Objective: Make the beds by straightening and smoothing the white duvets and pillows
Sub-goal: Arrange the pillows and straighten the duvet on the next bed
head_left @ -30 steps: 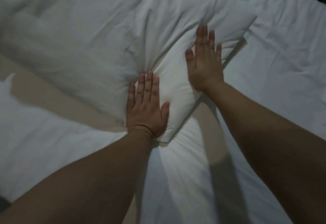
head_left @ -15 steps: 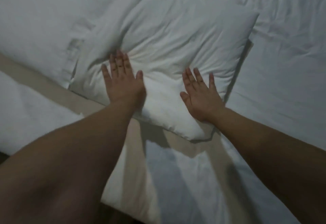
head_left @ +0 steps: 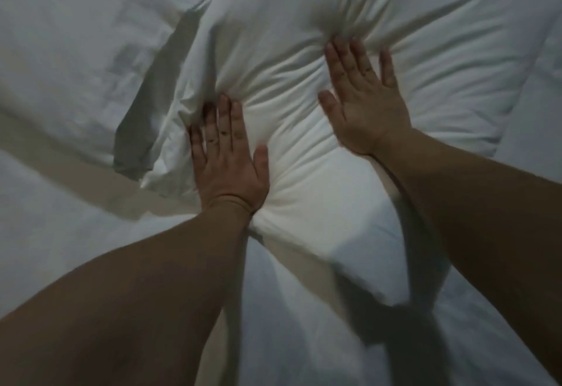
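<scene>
At far left a second white pillow [head_left: 76, 51] lies beside the pressed one. The left hand [head_left: 226, 157] lies flat, fingers straight and together, pushing into the near-left part of the white pillow [head_left: 441, 66] at centre frame. The right hand [head_left: 365, 102] presses its middle, fingers spread wide, holding nothing. White bedding [head_left: 304, 340] lies below.

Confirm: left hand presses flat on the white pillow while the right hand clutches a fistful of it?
No. The head view shows the right hand also pressing flat on the pillow, fingers straight, not clutching. The left hand is as you said.
</scene>
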